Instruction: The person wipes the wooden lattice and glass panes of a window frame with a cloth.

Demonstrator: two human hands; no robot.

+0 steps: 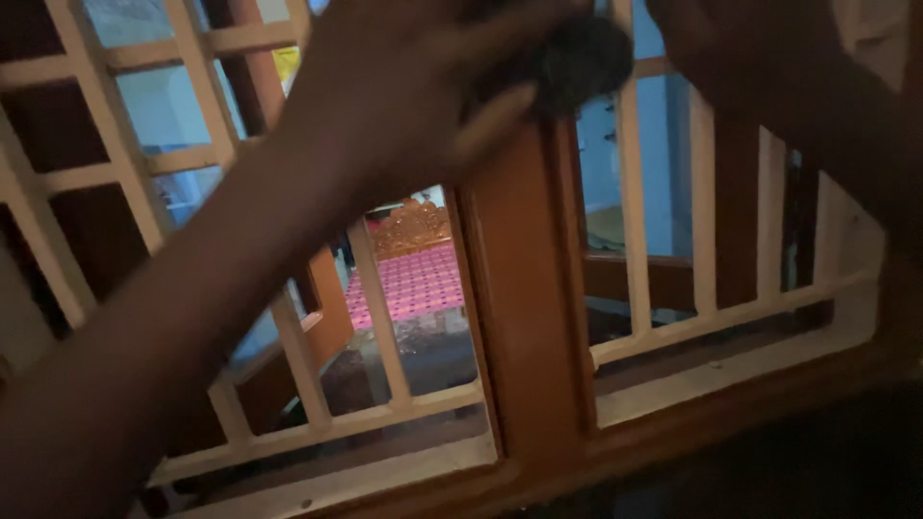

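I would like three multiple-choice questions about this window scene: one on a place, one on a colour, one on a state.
1. Where is the dark round scrubbing pad?
A. on the sill
B. against the top of the brown wooden window post
C. on the floor

2. What colour are the window grille bars?
A. pale cream
B. black
C. green

3. How is the left hand?
A. hanging empty
B. flat on the sill
C. gripping the pad

Answers: 1 B, the pad sits where the post begins; 2 A, the bars look light against the brown frame; 3 C, the fingers curl around the pad.
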